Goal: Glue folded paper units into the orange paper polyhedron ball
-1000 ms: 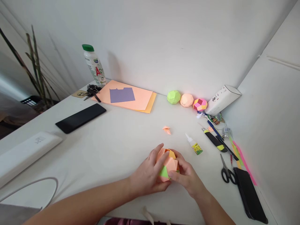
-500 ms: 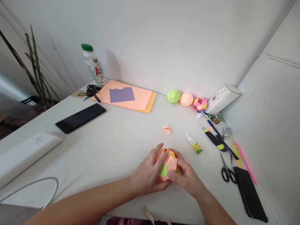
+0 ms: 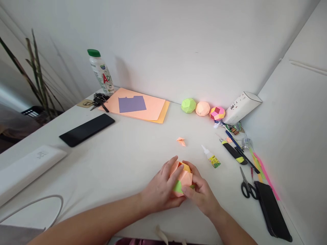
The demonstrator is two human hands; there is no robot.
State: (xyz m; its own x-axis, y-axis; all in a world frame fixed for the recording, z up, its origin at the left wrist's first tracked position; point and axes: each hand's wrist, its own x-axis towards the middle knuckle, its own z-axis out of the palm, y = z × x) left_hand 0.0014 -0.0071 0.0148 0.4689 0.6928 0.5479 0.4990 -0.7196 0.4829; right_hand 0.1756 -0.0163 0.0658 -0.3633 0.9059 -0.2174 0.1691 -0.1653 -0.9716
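A folded paper ball (image 3: pixel 182 177) of peach, orange and green panels rests low over the white table (image 3: pixel 122 160), held between both hands. My left hand (image 3: pixel 159 190) wraps its left side with fingers curled over the top. My right hand (image 3: pixel 200 192) grips its right side, thumb pressed on the lower front. A small folded peach paper piece (image 3: pixel 181 141) lies a little beyond the hands. A small glue bottle (image 3: pixel 211 158) lies just to the right of them.
Three finished paper balls (image 3: pixel 203 109) sit by the back wall beside a white box (image 3: pixel 242 107). Peach and orange sheets (image 3: pixel 143 107), a drink bottle (image 3: pixel 101 72), keys and a black phone (image 3: pixel 87 129) lie at left. Scissors (image 3: pixel 246 187), pens and a black case (image 3: pixel 272 212) crowd the right.
Both hands keep hold of the paper ball in the same place; the fingers have shifted only slightly. The view has drifted a touch.
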